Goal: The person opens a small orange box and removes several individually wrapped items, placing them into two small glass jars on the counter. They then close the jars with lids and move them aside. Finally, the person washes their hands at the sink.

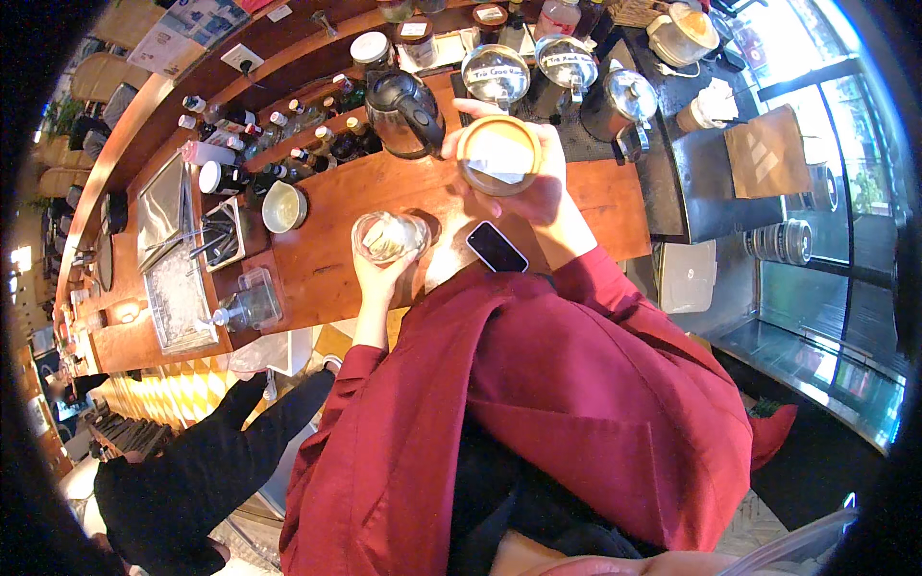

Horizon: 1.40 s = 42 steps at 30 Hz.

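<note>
On the left, my left hand (379, 282) grips a clear glass jar (391, 237) with pale contents, just above the wooden counter (324, 216). My right hand (551, 176) holds up a round tan lid or lidded container (498, 155) with a white label on its top; whether a jar body is below it is hidden. A dark-screened phone (497, 247) lies on the counter near the apron, between and below the two hands. The black electric kettle (405, 111) stands behind, close to the fingertips of my right hand.
Metal pitchers (495, 75) with written lids stand at the back. Bottles, a white bowl (284, 207), a utensil bin (222, 234), an ice bin (176, 309) and a clear pump container (252, 302) are left. A brown paper bag (768, 153) is right. Another person in black (180, 475) is lower left.
</note>
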Each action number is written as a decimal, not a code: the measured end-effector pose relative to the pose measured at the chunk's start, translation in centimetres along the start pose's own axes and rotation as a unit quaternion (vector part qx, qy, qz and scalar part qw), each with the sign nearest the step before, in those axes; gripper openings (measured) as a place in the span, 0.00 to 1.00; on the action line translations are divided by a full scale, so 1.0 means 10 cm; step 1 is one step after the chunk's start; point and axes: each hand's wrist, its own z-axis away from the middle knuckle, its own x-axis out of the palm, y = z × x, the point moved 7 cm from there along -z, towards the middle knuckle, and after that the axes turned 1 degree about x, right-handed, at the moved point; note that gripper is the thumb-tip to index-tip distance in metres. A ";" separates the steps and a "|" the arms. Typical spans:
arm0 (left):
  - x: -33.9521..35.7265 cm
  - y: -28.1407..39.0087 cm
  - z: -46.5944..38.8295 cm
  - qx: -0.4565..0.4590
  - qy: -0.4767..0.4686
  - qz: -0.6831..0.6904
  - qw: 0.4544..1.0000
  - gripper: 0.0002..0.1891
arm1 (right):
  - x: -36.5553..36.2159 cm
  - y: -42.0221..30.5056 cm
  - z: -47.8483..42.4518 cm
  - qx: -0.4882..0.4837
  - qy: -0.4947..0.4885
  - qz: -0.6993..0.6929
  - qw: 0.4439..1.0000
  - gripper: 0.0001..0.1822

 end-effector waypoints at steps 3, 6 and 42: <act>0.04 0.19 0.09 0.062 -0.003 -0.104 0.993 0.46 | 0.10 0.10 0.00 -0.026 -0.015 0.090 0.995 0.30; 0.17 0.57 0.13 0.139 -0.006 -0.234 0.962 0.44 | 0.27 0.16 0.05 -0.002 -0.032 0.111 0.993 0.26; 0.35 1.03 0.14 0.192 -0.079 -0.278 0.938 0.42 | 0.41 0.42 0.23 0.169 -0.076 -0.101 0.977 0.40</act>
